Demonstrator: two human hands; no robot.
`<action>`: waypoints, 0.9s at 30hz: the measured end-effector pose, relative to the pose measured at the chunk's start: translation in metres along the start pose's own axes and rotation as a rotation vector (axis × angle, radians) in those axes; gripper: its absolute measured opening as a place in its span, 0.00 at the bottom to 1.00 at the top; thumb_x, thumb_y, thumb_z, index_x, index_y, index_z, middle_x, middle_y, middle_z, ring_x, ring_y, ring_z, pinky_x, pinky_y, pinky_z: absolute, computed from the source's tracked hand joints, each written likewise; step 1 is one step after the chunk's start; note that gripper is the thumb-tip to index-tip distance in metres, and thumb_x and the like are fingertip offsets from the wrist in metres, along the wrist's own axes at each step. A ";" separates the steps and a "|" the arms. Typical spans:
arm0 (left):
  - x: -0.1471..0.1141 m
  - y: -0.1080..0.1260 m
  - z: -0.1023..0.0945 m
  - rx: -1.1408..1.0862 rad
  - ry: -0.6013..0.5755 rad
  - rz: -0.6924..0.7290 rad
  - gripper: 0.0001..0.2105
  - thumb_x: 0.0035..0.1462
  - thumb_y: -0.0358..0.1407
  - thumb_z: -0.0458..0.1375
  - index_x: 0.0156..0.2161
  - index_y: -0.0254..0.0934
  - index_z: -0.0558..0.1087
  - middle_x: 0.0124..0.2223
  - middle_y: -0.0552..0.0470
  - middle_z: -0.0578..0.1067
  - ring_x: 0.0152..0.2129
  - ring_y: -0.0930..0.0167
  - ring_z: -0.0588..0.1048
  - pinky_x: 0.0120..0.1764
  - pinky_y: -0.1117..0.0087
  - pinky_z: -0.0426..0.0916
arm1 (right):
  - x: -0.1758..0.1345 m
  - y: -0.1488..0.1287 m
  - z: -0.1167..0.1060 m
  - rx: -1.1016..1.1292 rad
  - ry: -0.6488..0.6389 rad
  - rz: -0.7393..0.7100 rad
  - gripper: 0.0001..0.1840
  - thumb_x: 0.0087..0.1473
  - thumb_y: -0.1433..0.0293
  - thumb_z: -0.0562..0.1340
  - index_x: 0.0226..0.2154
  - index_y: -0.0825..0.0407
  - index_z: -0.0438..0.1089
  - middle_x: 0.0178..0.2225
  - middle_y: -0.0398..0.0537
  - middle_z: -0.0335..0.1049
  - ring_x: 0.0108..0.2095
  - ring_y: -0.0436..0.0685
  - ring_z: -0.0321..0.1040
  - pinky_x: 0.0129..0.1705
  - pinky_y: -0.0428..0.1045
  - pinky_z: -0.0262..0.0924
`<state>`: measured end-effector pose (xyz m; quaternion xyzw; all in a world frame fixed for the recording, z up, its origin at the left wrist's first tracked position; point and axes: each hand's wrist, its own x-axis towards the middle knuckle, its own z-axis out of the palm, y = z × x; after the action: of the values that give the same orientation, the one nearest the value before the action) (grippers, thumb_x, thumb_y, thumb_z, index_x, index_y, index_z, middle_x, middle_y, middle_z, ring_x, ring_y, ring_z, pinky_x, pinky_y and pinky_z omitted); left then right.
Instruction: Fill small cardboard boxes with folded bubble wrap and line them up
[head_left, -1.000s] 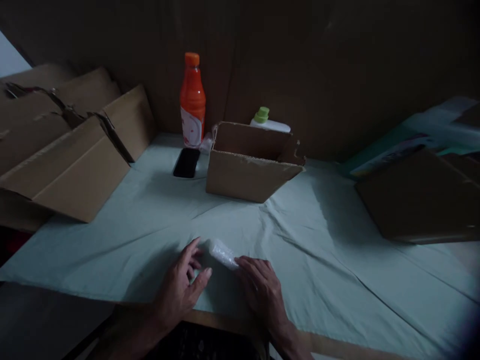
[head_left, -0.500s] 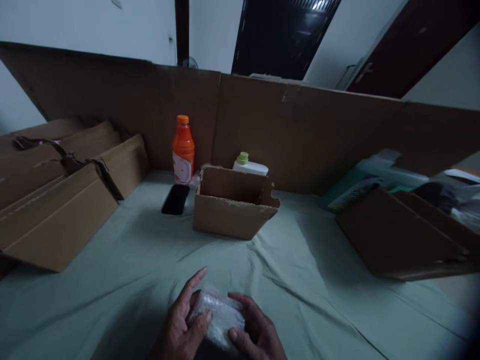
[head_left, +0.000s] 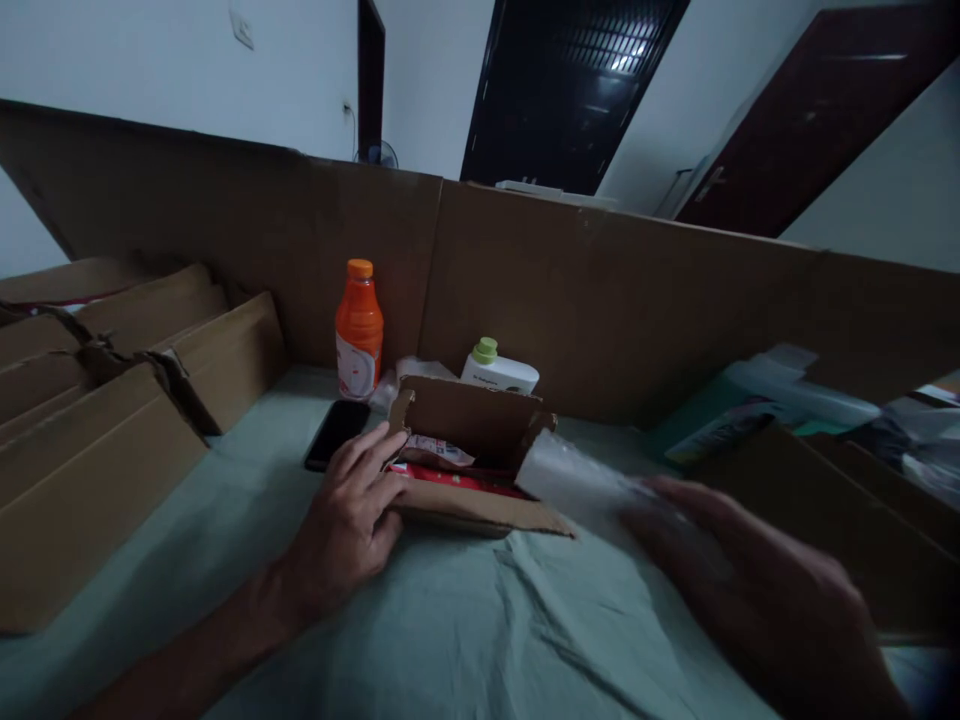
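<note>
Looks like the putting-in step, with the plastic packet (head_left: 574, 478) not yet let go. Taking the open box (head_left: 461, 503) as the clock's middle: got the packet at 3 o'clock, left end overlapping the box's right side in this view. Can't tell touching from hovering, too blurry. Got it gripped by its far end in the right hand (head_left: 739, 560), out at 4 o'clock. Got the left hand (head_left: 352, 500) at 8 o'clock, fingers on the box's near left corner, probably steadying it. Can't tell pinching from plain pressing there. Inside the box, seeing something red (head_left: 459, 478) plus a printed bag (head_left: 442, 450).

Next move, at a guess: calls for swinging the packet toward 9 o'clock, tipping it down into the opening, then loosening the right fingers. Worth bracing with the left, so as not to nudge the phone (head_left: 336, 434) at 10 o'clock or the white bottle (head_left: 501, 376) at 12.
</note>
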<state>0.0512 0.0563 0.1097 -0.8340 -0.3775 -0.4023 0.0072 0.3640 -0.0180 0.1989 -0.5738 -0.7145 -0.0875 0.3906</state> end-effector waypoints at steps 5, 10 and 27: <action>-0.014 0.004 0.003 -0.081 0.015 -0.038 0.13 0.52 0.20 0.54 0.41 0.37 0.72 0.69 0.41 0.56 0.64 0.56 0.60 0.61 0.50 0.64 | 0.074 -0.001 0.024 -0.421 -0.378 -0.353 0.12 0.63 0.66 0.56 0.40 0.48 0.75 0.35 0.46 0.79 0.28 0.54 0.73 0.31 0.49 0.62; -0.014 -0.001 0.005 -0.137 0.042 -0.038 0.14 0.52 0.20 0.55 0.41 0.36 0.72 0.69 0.40 0.55 0.63 0.57 0.61 0.60 0.53 0.64 | 0.108 -0.021 0.094 -0.762 -0.962 -0.255 0.07 0.53 0.70 0.64 0.34 0.54 0.78 0.34 0.57 0.79 0.33 0.65 0.77 0.30 0.50 0.64; -0.032 -0.007 0.013 -0.304 0.191 -0.349 0.32 0.60 0.32 0.58 0.67 0.43 0.54 0.69 0.40 0.56 0.63 0.56 0.63 0.61 0.49 0.63 | 0.050 0.025 0.042 -0.365 -0.333 -0.188 0.16 0.62 0.68 0.54 0.45 0.49 0.76 0.44 0.52 0.79 0.42 0.63 0.75 0.46 0.57 0.66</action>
<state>0.0433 0.0456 0.0769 -0.7061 -0.4484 -0.5265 -0.1523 0.3654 0.0515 0.1955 -0.5723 -0.7916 -0.1549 0.1478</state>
